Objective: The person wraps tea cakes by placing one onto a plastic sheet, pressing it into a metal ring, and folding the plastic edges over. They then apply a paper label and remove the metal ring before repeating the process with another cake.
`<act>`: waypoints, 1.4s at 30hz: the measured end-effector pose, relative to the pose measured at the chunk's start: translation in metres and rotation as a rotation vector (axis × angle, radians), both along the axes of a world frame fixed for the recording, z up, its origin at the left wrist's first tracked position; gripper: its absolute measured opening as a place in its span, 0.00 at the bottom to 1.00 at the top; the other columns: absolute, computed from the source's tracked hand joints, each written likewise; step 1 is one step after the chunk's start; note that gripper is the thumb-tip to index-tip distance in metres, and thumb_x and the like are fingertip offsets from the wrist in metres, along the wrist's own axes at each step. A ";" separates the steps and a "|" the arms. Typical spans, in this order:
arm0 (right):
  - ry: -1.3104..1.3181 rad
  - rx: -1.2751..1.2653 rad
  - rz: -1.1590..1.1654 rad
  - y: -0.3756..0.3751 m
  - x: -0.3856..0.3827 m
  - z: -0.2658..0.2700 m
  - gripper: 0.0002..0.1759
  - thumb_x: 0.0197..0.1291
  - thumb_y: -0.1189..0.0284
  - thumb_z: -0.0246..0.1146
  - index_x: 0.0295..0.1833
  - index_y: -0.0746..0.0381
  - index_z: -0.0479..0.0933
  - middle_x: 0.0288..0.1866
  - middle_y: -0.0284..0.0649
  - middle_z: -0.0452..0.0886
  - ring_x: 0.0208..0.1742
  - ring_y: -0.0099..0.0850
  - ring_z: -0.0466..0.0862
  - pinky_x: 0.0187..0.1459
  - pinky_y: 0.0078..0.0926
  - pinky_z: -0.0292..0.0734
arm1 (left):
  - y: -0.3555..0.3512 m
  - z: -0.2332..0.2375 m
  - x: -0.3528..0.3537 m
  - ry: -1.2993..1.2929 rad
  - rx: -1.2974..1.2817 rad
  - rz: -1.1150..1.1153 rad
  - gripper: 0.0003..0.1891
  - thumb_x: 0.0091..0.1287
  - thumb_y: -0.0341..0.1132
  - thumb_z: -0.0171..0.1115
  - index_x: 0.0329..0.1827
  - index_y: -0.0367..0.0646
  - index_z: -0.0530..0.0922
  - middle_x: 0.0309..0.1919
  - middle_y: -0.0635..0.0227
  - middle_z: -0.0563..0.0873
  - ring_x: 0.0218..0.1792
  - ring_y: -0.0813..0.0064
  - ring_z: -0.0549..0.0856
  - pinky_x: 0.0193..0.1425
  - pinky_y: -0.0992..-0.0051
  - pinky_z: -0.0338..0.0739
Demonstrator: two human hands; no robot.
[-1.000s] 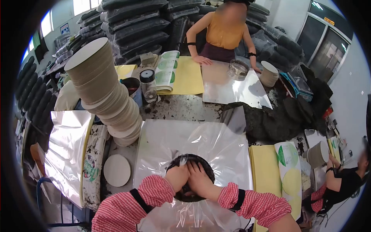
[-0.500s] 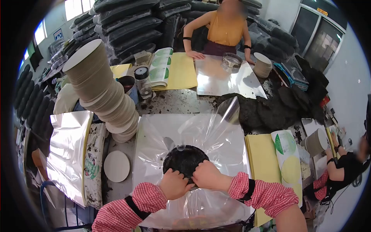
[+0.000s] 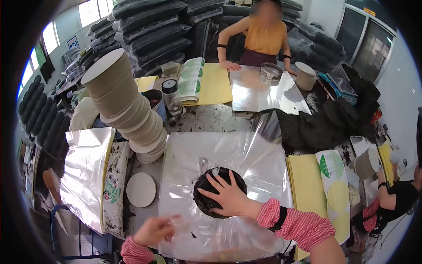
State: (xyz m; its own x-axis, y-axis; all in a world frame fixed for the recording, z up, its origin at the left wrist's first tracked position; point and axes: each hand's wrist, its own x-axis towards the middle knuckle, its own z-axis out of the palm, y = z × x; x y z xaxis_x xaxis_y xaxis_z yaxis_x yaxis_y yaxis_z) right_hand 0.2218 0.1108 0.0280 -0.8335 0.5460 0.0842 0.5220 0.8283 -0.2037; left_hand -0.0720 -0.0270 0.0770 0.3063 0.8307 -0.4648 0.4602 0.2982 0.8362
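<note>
A round black cake of pressed, flaky material (image 3: pixel 203 199) lies within a ring-like rim on clear plastic film (image 3: pixel 263 176). Palm down, my right hand (image 3: pixel 228 193) rests on the cake with its fingers spread. My left hand (image 3: pixel 156 231) is off the cake, to its lower left above the film's near edge. Its fingers are blurred but look apart, and nothing shows in them. Under the film is a pale shiny sheet (image 3: pixel 176 152). A white round disc (image 3: pixel 141 189) lies to the left of it.
A tall leaning stack of round discs (image 3: pixel 132 110) stands at left, beside silvery film sheets (image 3: pixel 83 176). Black flaky sheets (image 3: pixel 321 125) are heaped at right, above yellow paper (image 3: pixel 307 185) and printed green labels (image 3: pixel 329 165). A clear jar (image 3: pixel 171 97) stands behind. Two other people work around the table.
Both hands were gripping the near edge of the black cake. My left hand has let go and moved down left; my right hand has spread flat over the cake. The view has shifted slightly.
</note>
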 end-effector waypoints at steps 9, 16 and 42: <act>0.040 -0.053 -0.044 -0.018 0.002 0.001 0.37 0.63 0.38 0.55 0.70 0.48 0.75 0.82 0.58 0.50 0.79 0.60 0.56 0.69 0.81 0.41 | 0.053 -0.050 0.065 0.380 1.144 -0.235 0.41 0.60 0.41 0.74 0.71 0.30 0.64 0.68 0.47 0.74 0.68 0.53 0.76 0.69 0.50 0.70; 0.381 0.192 -0.910 -0.042 0.121 0.034 0.31 0.54 0.68 0.72 0.65 0.61 0.76 0.65 0.58 0.73 0.66 0.48 0.74 0.62 0.47 0.72 | 0.074 -0.068 0.114 0.092 0.880 -0.151 0.32 0.50 0.51 0.77 0.54 0.38 0.83 0.47 0.53 0.88 0.47 0.55 0.86 0.59 0.58 0.74; 1.042 -0.065 -0.314 -0.019 0.056 0.005 0.27 0.56 0.69 0.64 0.62 0.67 0.74 0.59 0.48 0.80 0.60 0.50 0.79 0.65 0.44 0.72 | 0.103 -0.054 0.145 -0.066 1.028 0.107 0.31 0.48 0.32 0.79 0.56 0.40 0.75 0.56 0.53 0.77 0.55 0.50 0.79 0.61 0.59 0.74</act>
State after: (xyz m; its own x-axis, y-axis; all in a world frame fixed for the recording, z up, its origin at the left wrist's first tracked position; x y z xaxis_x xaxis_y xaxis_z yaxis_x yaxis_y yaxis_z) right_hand 0.2782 0.0921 0.0328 -0.1922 0.7510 0.6317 0.2537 0.6599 -0.7073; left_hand 0.0729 0.0756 0.0225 0.2063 0.8416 0.4992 0.4170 -0.5371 0.7333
